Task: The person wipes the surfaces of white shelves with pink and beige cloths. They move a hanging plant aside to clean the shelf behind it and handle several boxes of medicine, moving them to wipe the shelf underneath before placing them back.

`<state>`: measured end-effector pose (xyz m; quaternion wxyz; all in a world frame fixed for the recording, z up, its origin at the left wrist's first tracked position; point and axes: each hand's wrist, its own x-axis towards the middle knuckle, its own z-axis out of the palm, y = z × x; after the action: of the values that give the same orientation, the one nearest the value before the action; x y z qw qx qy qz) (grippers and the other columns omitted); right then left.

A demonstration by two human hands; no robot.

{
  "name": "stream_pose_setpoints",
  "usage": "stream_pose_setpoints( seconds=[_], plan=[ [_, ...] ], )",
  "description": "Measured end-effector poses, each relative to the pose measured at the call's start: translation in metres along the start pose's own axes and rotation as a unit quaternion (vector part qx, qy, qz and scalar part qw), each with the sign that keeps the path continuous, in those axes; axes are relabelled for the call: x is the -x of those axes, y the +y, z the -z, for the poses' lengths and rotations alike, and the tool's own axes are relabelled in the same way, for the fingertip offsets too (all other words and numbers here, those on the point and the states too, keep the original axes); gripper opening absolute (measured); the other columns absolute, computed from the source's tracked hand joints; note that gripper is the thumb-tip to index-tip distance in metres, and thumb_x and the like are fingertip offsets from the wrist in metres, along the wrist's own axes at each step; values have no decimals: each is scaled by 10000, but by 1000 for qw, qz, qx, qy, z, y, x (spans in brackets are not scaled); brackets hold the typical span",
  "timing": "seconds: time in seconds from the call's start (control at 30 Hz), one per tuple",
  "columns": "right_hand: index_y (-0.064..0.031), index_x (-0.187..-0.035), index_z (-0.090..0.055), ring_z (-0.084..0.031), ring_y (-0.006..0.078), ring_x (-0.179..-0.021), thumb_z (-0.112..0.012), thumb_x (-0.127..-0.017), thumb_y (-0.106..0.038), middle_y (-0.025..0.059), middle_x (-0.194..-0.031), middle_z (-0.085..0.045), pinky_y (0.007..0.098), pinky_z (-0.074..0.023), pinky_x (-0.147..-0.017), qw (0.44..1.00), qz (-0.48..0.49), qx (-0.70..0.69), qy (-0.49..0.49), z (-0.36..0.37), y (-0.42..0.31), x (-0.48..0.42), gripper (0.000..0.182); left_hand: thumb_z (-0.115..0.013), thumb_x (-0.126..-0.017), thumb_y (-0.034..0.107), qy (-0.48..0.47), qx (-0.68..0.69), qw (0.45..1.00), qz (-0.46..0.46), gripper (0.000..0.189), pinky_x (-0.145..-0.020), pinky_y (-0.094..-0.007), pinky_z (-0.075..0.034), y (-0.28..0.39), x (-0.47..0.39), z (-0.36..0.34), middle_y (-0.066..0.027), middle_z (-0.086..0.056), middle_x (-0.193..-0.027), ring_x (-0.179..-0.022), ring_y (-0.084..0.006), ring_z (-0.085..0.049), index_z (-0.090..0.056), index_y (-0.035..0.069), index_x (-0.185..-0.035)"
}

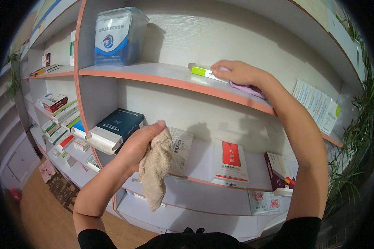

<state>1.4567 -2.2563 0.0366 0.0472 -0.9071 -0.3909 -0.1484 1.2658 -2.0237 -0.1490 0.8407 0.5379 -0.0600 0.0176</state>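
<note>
My left hand [140, 141] grips a beige terry cloth [157, 174], which hangs down in front of the middle shelf. Higher up and to the right, my right hand [233, 72] is over the upper shelf [162, 76]. Its fingers are on a small white and green carton [202, 71] with an end flap standing out. A pinkish-purple cloth [249, 89] lies under that palm, partly hidden by it. Whether the fingers hold the carton or only touch it is hard to tell, but the cloth is bunched in the hand.
A clear lidded tub [118, 40] stands at the upper left. Below are a dark green box [121, 121], a white and red box [230, 162] and a maroon box [279, 171]. White cartons [316, 104] stand in a row at right, near hanging plants [349, 155]. A vertical divider [78, 62] separates another bay.
</note>
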Motion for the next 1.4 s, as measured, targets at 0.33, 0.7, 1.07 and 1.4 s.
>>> stream_pose_setpoints(
  seconds=[0.33,0.7,1.07,1.4],
  plan=[
    [-63,-1274,-582,-570,217,-1144,-569,-969,-280,122,-1235,-612,355,-432,-1009,983,122,-131,41,20,-24,44,375,-563,-901,245,-86,20,995,-40,319,-630,-327,-553,4,-18,-15,-55,-592,-799,-674,-165,-619,-591,-16,-1082],
    [-31,-1395,-452,-485,313,-1256,-587,-778,-718,234,-1329,-513,380,-366,-1069,994,-94,-26,-59,8,1,-16,933,-541,-880,180,-136,25,989,-55,341,-649,-362,-573,-3,-19,-31,-75,-600,-866,-734,-170,-626,-571,-16,-1157],
    [-93,-1506,-292,-436,328,-1287,-763,-673,-327,218,-1340,-463,383,-329,-1099,987,99,-74,100,8,-22,33,985,-567,-936,257,-136,28,984,-116,355,-640,-341,-573,20,-36,-50,-128,-652,-1037,-770,-165,-640,-584,-11,-1168],
    [-169,-1498,-330,-385,385,-1277,-808,-577,-303,193,-1359,-401,432,-354,-1087,941,215,38,260,14,-51,78,1046,-570,-954,397,-115,76,982,-133,457,-608,-293,-553,26,-54,-74,-156,-668,-963,-750,-169,-650,-552,5,-1189]
  ],
)
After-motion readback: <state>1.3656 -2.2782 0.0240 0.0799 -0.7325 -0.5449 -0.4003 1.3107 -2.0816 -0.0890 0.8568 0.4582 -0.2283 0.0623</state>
